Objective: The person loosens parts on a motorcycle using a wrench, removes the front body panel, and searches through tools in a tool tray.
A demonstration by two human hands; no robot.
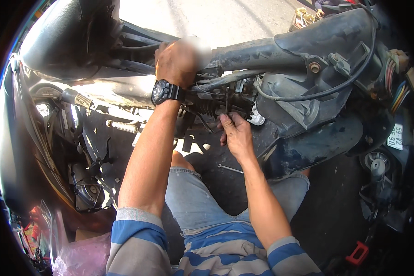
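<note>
Motorbike frame [248,51] is already exposed, but the engine parts [207,108] under its lower edge look unfinished: right hand [236,134] pinching a slim metal tool [227,101] there, left hand [174,63] curled up top, can't tell on what.

Pale ground [225,20] seen at the far side, lit hard by daylight, bleached almost white in parts and crossed by dark streaks. Near side: dark floor [326,202], mostly shaded; bright patches of light scattered over its left part. Left edge closed off by a parked bike [20,142], dark-panelled. A second bike [376,163] placed at far right, its wheel half lost in shade. Pink bag [85,257] noted at lower left; red piece [357,253], use not determined, at lower right.
</note>
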